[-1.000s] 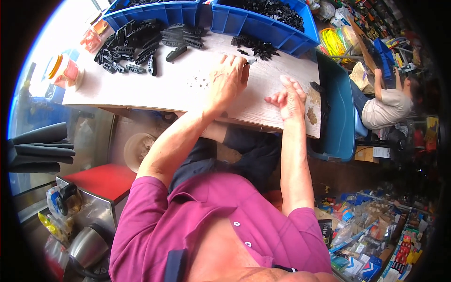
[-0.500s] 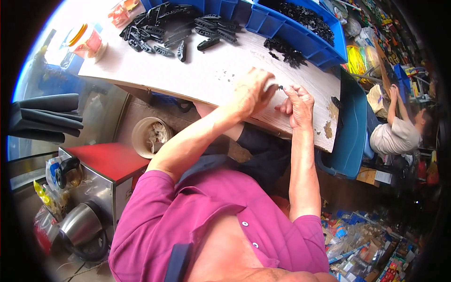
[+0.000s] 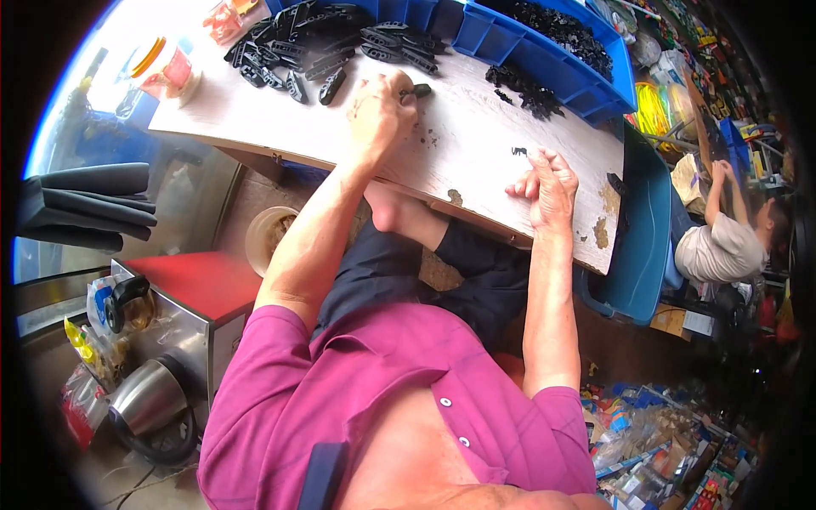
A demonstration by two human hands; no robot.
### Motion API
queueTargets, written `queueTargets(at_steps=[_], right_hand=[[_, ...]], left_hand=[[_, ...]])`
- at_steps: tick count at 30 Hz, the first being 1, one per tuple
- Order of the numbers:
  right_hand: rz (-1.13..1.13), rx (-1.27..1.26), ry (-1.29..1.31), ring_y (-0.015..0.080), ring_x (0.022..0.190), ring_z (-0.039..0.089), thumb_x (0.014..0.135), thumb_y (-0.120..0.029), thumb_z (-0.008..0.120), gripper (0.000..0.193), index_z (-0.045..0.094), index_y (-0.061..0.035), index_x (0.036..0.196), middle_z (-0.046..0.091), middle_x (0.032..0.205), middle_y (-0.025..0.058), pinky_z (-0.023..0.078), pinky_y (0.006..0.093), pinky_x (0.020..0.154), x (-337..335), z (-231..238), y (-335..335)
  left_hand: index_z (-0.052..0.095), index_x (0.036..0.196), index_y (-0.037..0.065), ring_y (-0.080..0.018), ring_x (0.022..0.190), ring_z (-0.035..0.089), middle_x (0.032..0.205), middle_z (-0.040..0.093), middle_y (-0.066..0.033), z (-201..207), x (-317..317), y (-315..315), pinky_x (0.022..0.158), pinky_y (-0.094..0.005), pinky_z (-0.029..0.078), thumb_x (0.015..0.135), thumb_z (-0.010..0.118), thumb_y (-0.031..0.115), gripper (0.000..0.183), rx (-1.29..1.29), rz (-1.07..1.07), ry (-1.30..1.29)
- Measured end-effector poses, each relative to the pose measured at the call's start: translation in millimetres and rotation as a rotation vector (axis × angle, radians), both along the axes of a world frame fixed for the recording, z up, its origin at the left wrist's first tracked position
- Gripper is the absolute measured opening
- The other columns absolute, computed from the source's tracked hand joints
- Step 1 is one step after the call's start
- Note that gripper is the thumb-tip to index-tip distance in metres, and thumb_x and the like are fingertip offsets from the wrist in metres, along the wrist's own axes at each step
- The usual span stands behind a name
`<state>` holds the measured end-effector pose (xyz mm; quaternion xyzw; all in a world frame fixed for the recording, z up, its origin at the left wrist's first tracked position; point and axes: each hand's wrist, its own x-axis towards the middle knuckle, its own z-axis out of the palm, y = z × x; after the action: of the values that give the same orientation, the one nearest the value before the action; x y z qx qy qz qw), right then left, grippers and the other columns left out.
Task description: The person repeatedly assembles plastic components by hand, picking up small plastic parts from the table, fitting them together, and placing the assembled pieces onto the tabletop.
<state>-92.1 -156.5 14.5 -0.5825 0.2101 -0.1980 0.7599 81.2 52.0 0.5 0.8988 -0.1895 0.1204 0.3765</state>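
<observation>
In the head view, my hands are well apart over the bench. My left hand is closed on a long black piece, one end poking out past my knuckles; my fingertips are hidden behind the hand. Just below it, dark crumbs are scattered on the bench.

My right hand is nearer the bench's right end, fingers curled, thumb and forefinger close together. A small black part is right by those fingertips, but I cannot tell whether I am pinching it or it lies beside them.

Beyond my left hand, more long black pieces lie heaped, with a pinkish tub to their left. Beyond my right hand, a small pile of black parts sits in front of a blue bin filled with similar ones. A teal tub stands against the bench's right end, and farther right sits another person in a pale shirt.
</observation>
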Motion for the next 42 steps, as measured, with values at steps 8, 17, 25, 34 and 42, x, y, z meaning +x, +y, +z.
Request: queueTargets(at_steps=[8,17,25,34,42], right_hand=[[-0.037,0.020,-0.025,0.0136,0.042,0.053,0.086,-0.014,0.069,0.017,0.060,-0.0023,0.094,0.048,0.049,0.0015,0.055,0.0363,0.048,0,-1,4],[-0.066,0.103,-0.074,0.0147,0.045,0.056,0.087,-0.014,0.069,0.014,0.059,-0.0054,0.093,0.049,0.050,0.0012,0.058,0.0402,0.051,2,0,10],[-0.081,0.093,-0.075,0.0147,0.044,0.054,0.086,-0.014,0.070,0.016,0.059,-0.0044,0.094,0.049,0.049,0.0015,0.057,0.0398,0.050,1,-2,8],[-0.089,0.079,-0.058,0.0142,0.043,0.054,0.087,-0.012,0.067,0.015,0.058,-0.0028,0.094,0.049,0.048,0.0016,0.058,0.0404,0.051,3,-9,9],[-0.077,0.196,-0.181,0.0149,0.043,0.055,0.088,-0.012,0.068,0.014,0.061,-0.0016,0.093,0.052,0.053,0.0033,0.059,0.0392,0.052,1,-6,18]], left_hand=[[0.066,0.102,0.010,-0.0298,0.087,0.061,0.091,0.067,-0.0105,-8,-17,4,0.083,-0.0399,0.047,0.080,0.070,0.022,0.026,0.075,0.057,-0.350],[0.068,0.104,0.009,-0.0190,0.072,0.062,0.084,0.067,-0.0083,1,-46,4,0.068,-0.0295,0.049,0.083,0.070,0.022,0.024,-0.461,-0.164,0.367],[0.061,0.107,0.008,-0.0354,0.086,0.060,0.084,0.062,-0.0164,13,-45,-16,0.078,-0.0446,0.048,0.084,0.060,0.016,0.024,0.108,-0.340,-0.112],[0.060,0.090,0.001,-0.0360,0.074,0.061,0.074,0.060,-0.0188,-9,-32,-25,0.070,-0.0438,0.048,0.074,0.064,0.010,0.019,0.147,-0.620,-0.117],[0.063,0.100,0.005,-0.0337,0.086,0.061,0.094,0.064,-0.0162,-4,-48,-24,0.085,-0.0390,0.047,0.079,0.069,0.010,0.023,0.024,-0.524,-0.290]])
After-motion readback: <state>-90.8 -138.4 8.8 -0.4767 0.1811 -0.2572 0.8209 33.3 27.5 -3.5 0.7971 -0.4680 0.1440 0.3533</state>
